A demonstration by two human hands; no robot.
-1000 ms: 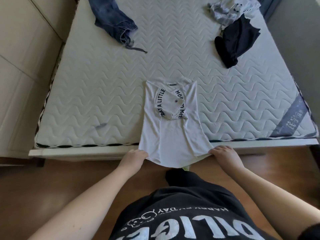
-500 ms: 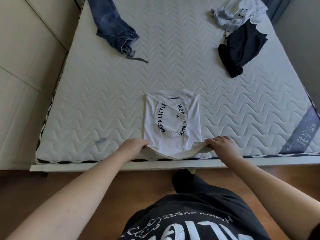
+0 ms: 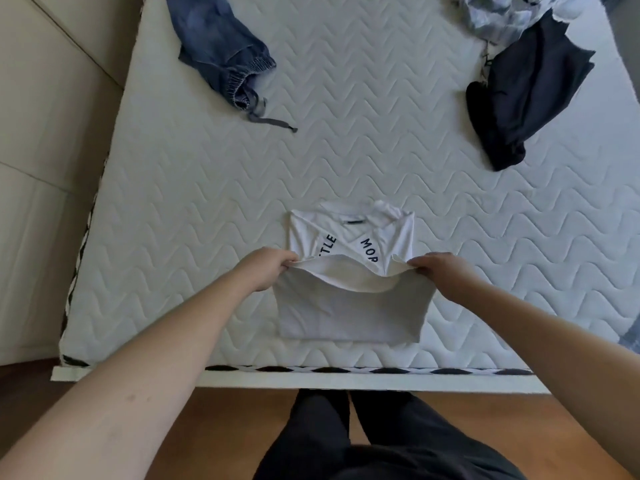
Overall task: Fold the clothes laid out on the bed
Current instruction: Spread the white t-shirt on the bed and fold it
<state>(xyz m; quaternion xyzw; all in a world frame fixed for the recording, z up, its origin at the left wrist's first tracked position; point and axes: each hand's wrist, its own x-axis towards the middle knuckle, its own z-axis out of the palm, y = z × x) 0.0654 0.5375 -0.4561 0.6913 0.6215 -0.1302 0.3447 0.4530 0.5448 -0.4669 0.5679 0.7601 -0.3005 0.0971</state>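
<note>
Matt white cloth t-shirt (image 3: 349,313) lies on quilted, wave-stitched mattress (image 3: 346,161); floor (image 3: 225,427) is smooth brown wood.

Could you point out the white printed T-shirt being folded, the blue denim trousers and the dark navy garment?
white printed T-shirt (image 3: 349,313), head view, on its folded-up lower half.
blue denim trousers (image 3: 218,50), head view, mid-leg.
dark navy garment (image 3: 526,95), head view, its middle.

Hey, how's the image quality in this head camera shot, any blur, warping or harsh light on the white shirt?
Head view: wide-angle warping bows the mattress edges; soft, even light, no glare; the white T-shirt stays sharp with readable lettering, its lifted hem shading the fabric below; both hands, left hand and right hand, look crisp.
</note>
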